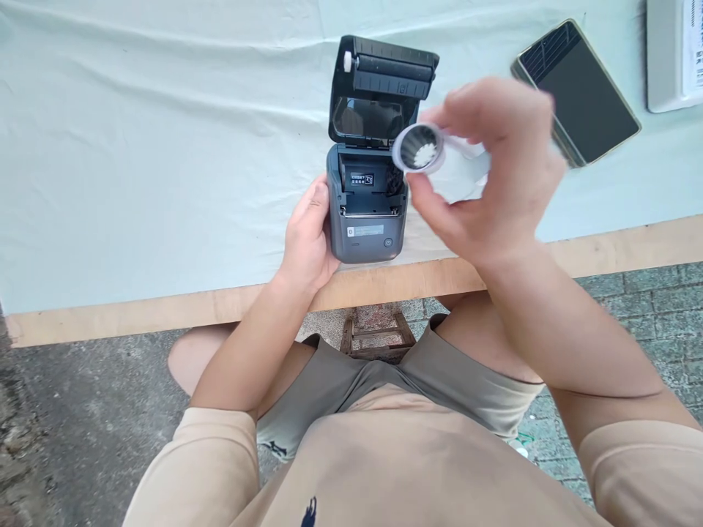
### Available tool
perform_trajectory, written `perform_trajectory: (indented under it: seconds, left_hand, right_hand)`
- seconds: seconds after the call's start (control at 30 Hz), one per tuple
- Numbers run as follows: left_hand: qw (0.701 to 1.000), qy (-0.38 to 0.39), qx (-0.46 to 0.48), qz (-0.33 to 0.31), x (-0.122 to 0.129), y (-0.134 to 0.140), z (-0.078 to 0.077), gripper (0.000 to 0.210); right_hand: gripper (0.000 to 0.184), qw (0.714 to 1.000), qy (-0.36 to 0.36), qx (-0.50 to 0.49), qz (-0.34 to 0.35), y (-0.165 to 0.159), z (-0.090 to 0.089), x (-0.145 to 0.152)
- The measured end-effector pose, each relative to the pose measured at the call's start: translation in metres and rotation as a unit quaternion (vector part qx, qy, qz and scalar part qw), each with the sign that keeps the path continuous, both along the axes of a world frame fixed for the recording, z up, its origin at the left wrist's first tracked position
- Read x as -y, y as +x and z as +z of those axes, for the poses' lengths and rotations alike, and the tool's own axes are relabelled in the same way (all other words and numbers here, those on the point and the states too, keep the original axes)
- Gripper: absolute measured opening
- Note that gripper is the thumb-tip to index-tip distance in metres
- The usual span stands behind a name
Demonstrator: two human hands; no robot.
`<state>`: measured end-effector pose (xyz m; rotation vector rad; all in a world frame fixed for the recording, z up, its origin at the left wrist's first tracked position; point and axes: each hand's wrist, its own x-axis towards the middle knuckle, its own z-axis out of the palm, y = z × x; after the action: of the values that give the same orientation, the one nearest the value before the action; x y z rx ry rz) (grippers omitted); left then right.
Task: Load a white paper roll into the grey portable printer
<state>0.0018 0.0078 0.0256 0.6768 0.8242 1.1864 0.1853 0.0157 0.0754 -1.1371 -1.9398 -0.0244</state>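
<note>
A dark grey label printer (pixel 367 238) stands near the front edge of the table with its lid (pixel 392 69) swung up, so its inner compartment shows. My left hand (pixel 310 241) is wrapped round the printer's left side, thumb along the edge and the other fingers hidden behind it. Up at the printer's right, my right hand (pixel 502 168) pinches a white paper roll (pixel 422 146) between thumb and fingers. The roll's hollow core faces me, and it is held apart from the compartment, partly in front of its right edge. A loose white strip shows under my palm.
On the cloth-covered table (pixel 165 161) a dark-screened smartphone (pixel 582 91) lies to the right. Beyond it, at the far right corner, is a pale box (pixel 667 66) with a printed label. The bare wooden table edge (pixel 137 311) runs across in front of my lap.
</note>
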Motion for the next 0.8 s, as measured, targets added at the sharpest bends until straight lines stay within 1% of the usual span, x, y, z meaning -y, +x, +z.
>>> perform_trajectory:
  seconds: [0.07, 0.17, 0.23, 0.33, 0.43, 0.53, 0.6, 0.7, 0.8]
  left_hand:
    - [1.0, 0.002, 0.007, 0.01, 0.0, 0.001, 0.001, 0.028]
    - [1.0, -0.005, 0.021, 0.015, 0.001, 0.002, 0.003, 0.028]
    - [0.999, -0.011, 0.03, 0.012, 0.002, 0.003, 0.003, 0.028]
    - [0.999, -0.016, 0.039, 0.016, 0.002, 0.003, 0.004, 0.028]
    - [0.999, -0.018, 0.036, 0.017, 0.001, 0.002, 0.003, 0.028]
    - [0.999, -0.015, 0.038, 0.017, 0.0, 0.003, 0.001, 0.029]
    - [0.999, -0.012, 0.039, 0.021, 0.001, 0.003, 0.001, 0.03]
    - [0.999, -0.011, 0.036, 0.022, 0.001, 0.003, 0.0, 0.029]
    - [0.999, -0.011, 0.032, 0.014, 0.001, 0.002, 0.0, 0.029]
  right_hand:
    - [0.034, 0.997, -0.065, 0.049, -0.009, -0.012, 0.001, 0.001]
    - [0.032, 0.976, -0.149, 0.152, -0.046, -0.027, 0.005, -0.001]
    - [0.032, 0.964, -0.17, 0.198, -0.051, -0.033, 0.008, -0.004]
    - [0.029, 0.957, -0.17, 0.232, -0.043, -0.035, 0.008, -0.008]
    - [0.023, 0.956, -0.151, 0.248, -0.042, -0.034, 0.004, -0.01]
    - [0.013, 0.964, -0.109, 0.239, -0.037, -0.031, -0.004, -0.01]
    - [0.013, 0.975, -0.055, 0.213, -0.023, -0.027, -0.009, -0.009]
    - [0.019, 0.987, 0.038, 0.159, -0.003, -0.024, -0.013, -0.004]
    - [0.019, 0.99, 0.074, 0.119, 0.006, -0.025, -0.016, 0.003]
